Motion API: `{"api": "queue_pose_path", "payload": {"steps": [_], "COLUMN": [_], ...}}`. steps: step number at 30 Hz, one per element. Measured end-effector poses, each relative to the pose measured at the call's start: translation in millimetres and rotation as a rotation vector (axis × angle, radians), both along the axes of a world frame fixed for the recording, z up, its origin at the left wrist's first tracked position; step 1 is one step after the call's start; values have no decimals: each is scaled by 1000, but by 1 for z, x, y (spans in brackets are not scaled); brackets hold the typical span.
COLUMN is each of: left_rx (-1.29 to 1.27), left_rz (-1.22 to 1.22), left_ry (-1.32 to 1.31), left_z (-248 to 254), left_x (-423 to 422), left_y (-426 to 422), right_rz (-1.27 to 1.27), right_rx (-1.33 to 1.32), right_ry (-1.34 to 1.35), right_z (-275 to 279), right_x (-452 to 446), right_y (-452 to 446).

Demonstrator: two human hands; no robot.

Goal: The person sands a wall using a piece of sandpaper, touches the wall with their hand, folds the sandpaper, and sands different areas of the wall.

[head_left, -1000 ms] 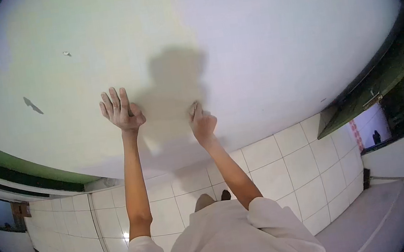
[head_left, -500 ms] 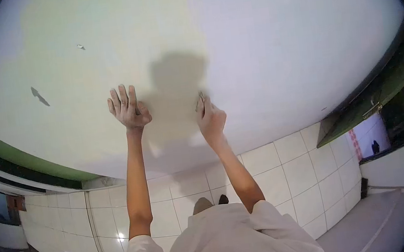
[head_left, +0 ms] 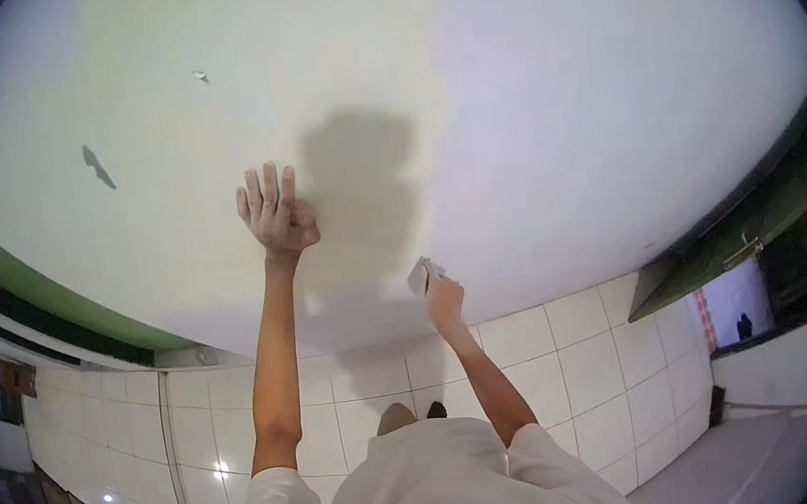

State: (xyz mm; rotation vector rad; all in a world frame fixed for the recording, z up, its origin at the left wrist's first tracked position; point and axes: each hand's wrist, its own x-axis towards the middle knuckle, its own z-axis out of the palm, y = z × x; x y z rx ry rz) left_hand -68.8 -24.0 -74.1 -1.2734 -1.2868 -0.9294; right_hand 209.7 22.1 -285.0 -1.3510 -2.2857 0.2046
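In front of me stands a wall (head_left: pixel 558 112), pale yellow-green on its left part and whitish on its right. My left hand (head_left: pixel 278 215) lies open on the yellowish part, fingers pointing up and spread, with pale dust on them. Lower and to the right, my right hand (head_left: pixel 445 299) is closed on a small, flat grey piece of sandpaper (head_left: pixel 420 274), held against the wall. Its grip hides part of the sheet. My shadow (head_left: pixel 358 172) falls on the wall between and above the hands.
White tiles (head_left: pixel 592 390) cover the floor under my feet. A small hook-like fixture (head_left: pixel 201 76) sticks out at the upper left and casts a long shadow. On the right is a green door (head_left: pixel 744 235) with a handle. A green band (head_left: pixel 57 300) edges the wall's left side.
My right hand has moved down the wall with the sandpaper, which shows more now. The left hand stays on the wall, slightly farther right in view. The view has shifted a little.
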Motion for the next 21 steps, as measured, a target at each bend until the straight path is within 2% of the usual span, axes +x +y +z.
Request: {"api": "queue_pose_path", "payload": {"steps": [1,2,4,7,10,16,18,19,21], "left_rx": [-4,-5,-36,-7,5,9,5,8,4], "left_rz": [-2,6,22,23,28,1,-7,-7,-7], "left_ry": [3,-6,-26,-33,-53,-62,-71,-71,-76], "left_z": [-2,-3,-2,1,0,3,3,3,3], "left_x": [2,4,4,5,6,8,8,9,8], "left_y": [-2,-4,-5,-5,-4,-6,-6,-6,-6], "right_rz": [17,27,-16,-7,9,57,24,25,68], "right_rx": [148,146,280,362,393,391,133,136,-32], "right_ry": [145,137,330,328,285,295,109,110,119], "right_z": [28,57,112,175,201,94,39,11,-25], "right_x": [-3,-6,-15,-15,-20,-21,-12,-5,2], "right_y": [-2,-3,2,12,16,13,10,9,10]}}
